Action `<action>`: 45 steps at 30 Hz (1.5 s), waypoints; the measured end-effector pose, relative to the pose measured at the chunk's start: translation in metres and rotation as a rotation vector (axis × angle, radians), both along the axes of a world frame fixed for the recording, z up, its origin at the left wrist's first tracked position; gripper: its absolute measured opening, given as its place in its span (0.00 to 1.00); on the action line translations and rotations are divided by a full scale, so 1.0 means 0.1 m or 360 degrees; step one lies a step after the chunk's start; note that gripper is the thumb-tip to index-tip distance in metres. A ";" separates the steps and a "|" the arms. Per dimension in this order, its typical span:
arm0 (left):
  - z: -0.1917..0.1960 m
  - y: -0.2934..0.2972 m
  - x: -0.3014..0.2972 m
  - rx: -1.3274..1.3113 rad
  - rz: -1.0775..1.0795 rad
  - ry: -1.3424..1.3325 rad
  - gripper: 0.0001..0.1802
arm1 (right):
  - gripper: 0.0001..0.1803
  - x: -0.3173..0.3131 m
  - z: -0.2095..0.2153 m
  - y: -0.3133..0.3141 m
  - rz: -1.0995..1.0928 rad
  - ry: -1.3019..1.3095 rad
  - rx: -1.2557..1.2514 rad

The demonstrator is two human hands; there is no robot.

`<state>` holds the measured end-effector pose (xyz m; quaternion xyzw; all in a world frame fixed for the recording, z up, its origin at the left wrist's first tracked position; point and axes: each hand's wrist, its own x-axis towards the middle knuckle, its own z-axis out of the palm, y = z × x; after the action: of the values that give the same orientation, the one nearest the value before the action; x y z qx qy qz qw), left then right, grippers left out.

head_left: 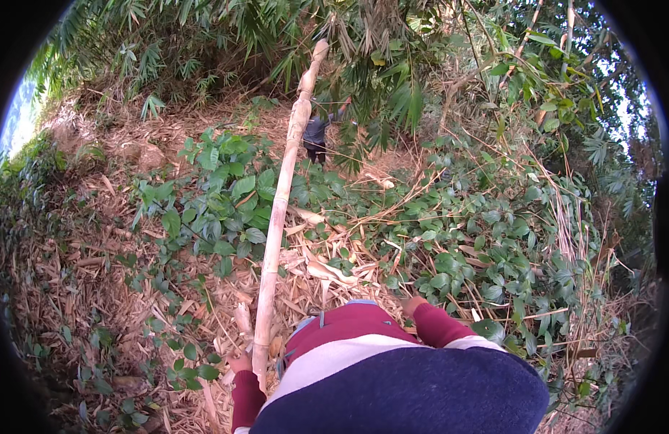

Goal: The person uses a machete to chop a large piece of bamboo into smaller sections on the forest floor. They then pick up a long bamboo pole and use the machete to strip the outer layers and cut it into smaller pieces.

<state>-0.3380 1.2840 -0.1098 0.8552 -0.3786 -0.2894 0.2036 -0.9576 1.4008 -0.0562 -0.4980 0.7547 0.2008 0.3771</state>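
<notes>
A long pale bamboo pole [282,188] slants up from beside my body toward the foliage, with swollen joints near its far end. My left hand [239,360] is at the pole's lower part, its fingers closed against the side; part of the grip is hidden. On the right, my right hand [412,305] hangs in front of my body, just above the leafy ground. It is small and partly hidden by the sleeve, so its fingers cannot be made out. A short bamboo stub [243,318] stands beside the pole, near my left hand.
Dry bamboo sheaths [327,271] litter the slope underfoot. Leafy green plants [219,192] grow ahead, and dense undergrowth [486,253] covers the right side. Farther up, another person [316,134] in dark clothing stands beneath hanging bamboo leaves [403,90].
</notes>
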 end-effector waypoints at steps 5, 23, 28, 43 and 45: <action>-0.14 -0.33 -0.33 -0.0416 -0.0078 0.0097 0.33 | 0.37 -0.27 -0.15 0.83 0.0117 0.0011 0.0282; 0.68 -0.78 -1.72 -0.0704 -0.0511 0.0369 0.46 | 0.29 0.19 0.54 -1.18 -0.0044 0.0003 -0.0127; 1.15 -0.83 -1.85 -0.1001 -0.0503 0.0436 0.48 | 0.33 0.06 0.15 -1.27 -0.0029 -0.0005 -0.0196; 1.42 -0.66 -1.74 -0.0855 -0.0479 0.0257 0.56 | 0.25 -0.10 0.37 -1.56 0.0044 -0.0023 -0.0046; 1.37 -0.57 -1.72 -0.0725 -0.0409 0.0265 0.58 | 0.25 -0.12 0.41 -1.56 0.0044 -0.0020 -0.0051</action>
<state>-0.5101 1.2266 0.0270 0.7055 -0.5214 -0.2894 0.3828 -0.9692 1.2450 -0.0151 -0.5157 0.7484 0.1907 0.3710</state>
